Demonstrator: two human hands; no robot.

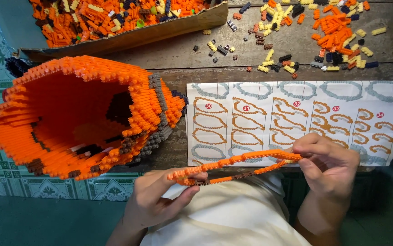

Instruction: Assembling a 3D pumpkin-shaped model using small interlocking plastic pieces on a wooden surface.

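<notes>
Both hands, left and right, pinch the brick loop low centre by its ends; I judge it light, thin, snap-prone.

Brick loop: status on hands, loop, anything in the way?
Left hand and right hand each pinch one end of the brick loop. Loop mostly orange, held level above the lap. Hollow orange model lies left; nothing blocking.

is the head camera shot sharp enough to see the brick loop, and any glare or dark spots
Head view: the thin orange brick loop between the left hand and right hand is sharp; no glare on the instruction sheet; the hollow orange model is shadowed inside; edges bend slightly.
</notes>
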